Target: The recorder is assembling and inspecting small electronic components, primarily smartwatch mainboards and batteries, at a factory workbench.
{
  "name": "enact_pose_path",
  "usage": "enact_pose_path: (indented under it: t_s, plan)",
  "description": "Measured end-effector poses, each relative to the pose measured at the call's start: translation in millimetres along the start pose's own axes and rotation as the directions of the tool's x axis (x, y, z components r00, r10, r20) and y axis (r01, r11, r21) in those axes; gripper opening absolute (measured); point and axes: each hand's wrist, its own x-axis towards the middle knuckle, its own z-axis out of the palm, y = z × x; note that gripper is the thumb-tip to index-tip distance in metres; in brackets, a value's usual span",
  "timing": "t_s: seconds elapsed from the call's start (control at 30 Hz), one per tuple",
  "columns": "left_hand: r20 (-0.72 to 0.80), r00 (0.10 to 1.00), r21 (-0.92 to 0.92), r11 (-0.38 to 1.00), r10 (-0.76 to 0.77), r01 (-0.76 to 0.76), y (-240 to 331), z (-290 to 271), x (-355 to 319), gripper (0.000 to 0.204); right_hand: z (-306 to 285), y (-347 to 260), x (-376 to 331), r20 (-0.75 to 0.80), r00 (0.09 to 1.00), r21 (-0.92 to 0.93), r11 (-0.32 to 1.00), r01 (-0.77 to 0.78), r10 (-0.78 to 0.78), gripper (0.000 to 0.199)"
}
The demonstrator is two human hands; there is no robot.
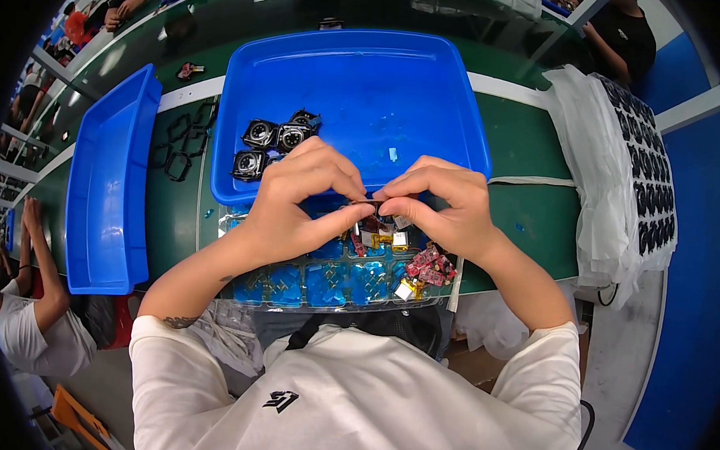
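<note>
Both bare hands raised over the near edge of a dark green worktop (538,145), fingertips almost meeting. Left hand (308,193): thumb and index finger drawn together in a pinch, other fingers curled loosely. Right hand (444,201): similar pinch from the opposite side. Between the two sets of fingertips, a small, thin, dark part (369,202), held by both; mostly covered by the fingers, exact shape cannot be told. Its place: above the far edge of a clear plastic compartmented tray (303,286), close to the near rim of a large blue rectangular plastic tray (344,84). In the front compartments of the clear tray, many small translucent blue film pieces (326,284); towards its right end, a heap of small red circuit-board parts (430,266), and near the right hand a silver-and-yellow rectangular piece (399,241). Inside the large blue tray, left near corner: a cluster of black square housings with round centres (259,134), beside the left hand; a pale blue scrap (393,154) lies farther right. Left of that tray, thin black angular frames (178,166) flat on the green surface, then a narrower blue plastic tray (107,185). At right, rows of black round-faced parts (640,160) beside crumpled white translucent sheeting (590,173). Far left, a co-worker's forearm (46,276) raised at the worktop.
</note>
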Motion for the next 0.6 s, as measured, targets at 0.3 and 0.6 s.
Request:
enact_pose_path:
  t_s: [0.3, 0.6]
  plan:
    - [0.019, 0.932, -0.432, 0.838, -0.362, 0.334, 10, 5, 0, 0.012, 4, -9, -6, -0.022, 0.932, 0.447, 0.837, -0.315, 0.362, 0.010]
    - [0.126, 0.965, -0.384, 0.885, -0.232, 0.263, 13, 2, 0, 0.008, 9, -7, -10, 0.240, 0.866, 0.767, 0.461, -0.446, 0.439, 0.018]
